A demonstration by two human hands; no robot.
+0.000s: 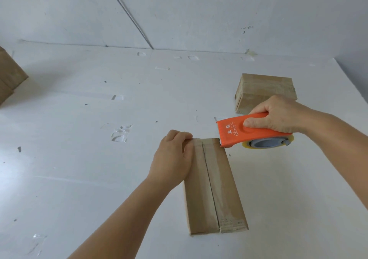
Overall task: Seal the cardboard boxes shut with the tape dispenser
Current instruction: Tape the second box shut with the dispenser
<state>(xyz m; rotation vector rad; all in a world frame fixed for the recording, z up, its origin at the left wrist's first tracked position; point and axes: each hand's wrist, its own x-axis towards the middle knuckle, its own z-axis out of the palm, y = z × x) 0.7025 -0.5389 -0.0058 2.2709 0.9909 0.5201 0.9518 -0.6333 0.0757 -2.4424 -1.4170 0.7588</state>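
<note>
A long narrow cardboard box [215, 189] lies on the white table, its two top flaps meeting along a dark centre seam. My left hand [173, 157] grips the box's far left edge, fingers curled over the far corner. My right hand [278, 115] holds an orange tape dispenser [249, 132] with a clear tape roll [268, 143] under it. The dispenser's toothed blade touches the box's far right corner.
A second, squat cardboard box [264, 91] with tape on it stands at the back right, just behind my right hand. Part of a larger carton [10, 75] shows at the left edge. Scraps of clear tape [119, 134] stick to the white table [79, 179].
</note>
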